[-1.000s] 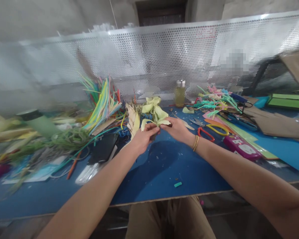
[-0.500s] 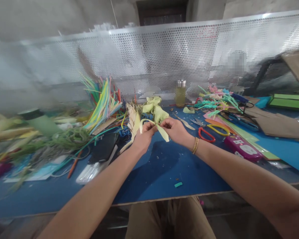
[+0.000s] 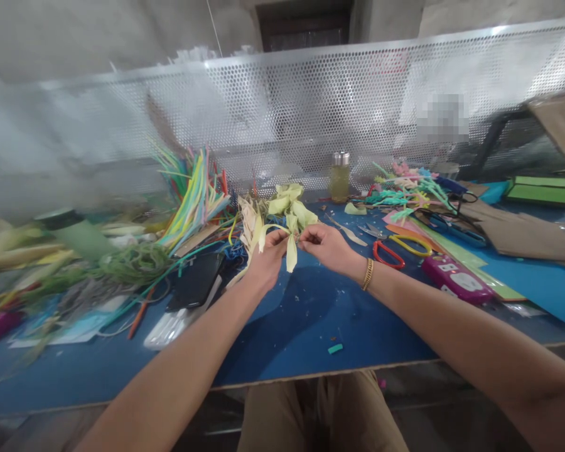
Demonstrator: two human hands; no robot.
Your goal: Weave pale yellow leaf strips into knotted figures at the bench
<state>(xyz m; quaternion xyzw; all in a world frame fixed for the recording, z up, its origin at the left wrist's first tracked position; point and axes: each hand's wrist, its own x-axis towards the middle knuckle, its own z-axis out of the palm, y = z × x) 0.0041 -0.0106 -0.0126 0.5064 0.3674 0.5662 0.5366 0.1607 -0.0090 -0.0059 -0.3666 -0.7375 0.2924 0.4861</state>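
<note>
Over the blue tabletop, my left hand (image 3: 268, 258) is closed on a pale green strip (image 3: 290, 252) that looks like corn husk; one pointed end hangs below the fingers. Right beside it, my right hand (image 3: 328, 246) is pinched, and whatever lies between its fingertips is too small to make out. A bunch of crumpled pale green husk pieces (image 3: 287, 204) stands just beyond both hands and seems joined to the strip. Drier, straw-coloured husks (image 3: 248, 221) lie left of my left hand.
Scissors with red and yellow handles (image 3: 390, 254) and a purple power strip (image 3: 456, 279) lie to the right. A black phone (image 3: 195, 279), green fibre (image 3: 134, 262) and coloured pipe cleaners (image 3: 193, 194) are on the left. Behind stands a glass bottle (image 3: 339, 179) before a perforated metal panel (image 3: 306, 107).
The strip's free end has swung left and now hangs straight down. My right fingertips have come off its upper part and are pinched just to its right. My left hand has barely moved.
</note>
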